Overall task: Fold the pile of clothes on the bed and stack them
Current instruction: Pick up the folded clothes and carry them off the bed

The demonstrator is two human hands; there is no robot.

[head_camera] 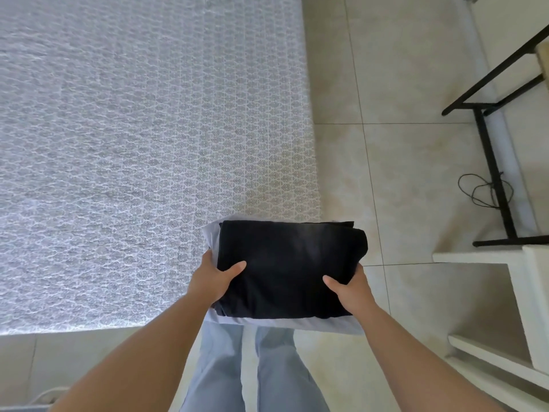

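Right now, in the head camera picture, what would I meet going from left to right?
Bed → left hand → folded black garment → right hand → tiled floor → black metal frame

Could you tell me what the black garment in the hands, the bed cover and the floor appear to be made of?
Black garment: soft matte woven or knit cloth, judging by its rounded folded edges; the fibre is unclear.
Bed cover: pale textile with a raised repeating pattern, probably quilted or lace-like.
Floor: cream glazed tile, likely ceramic, with thin grout lines and a slight sheen.
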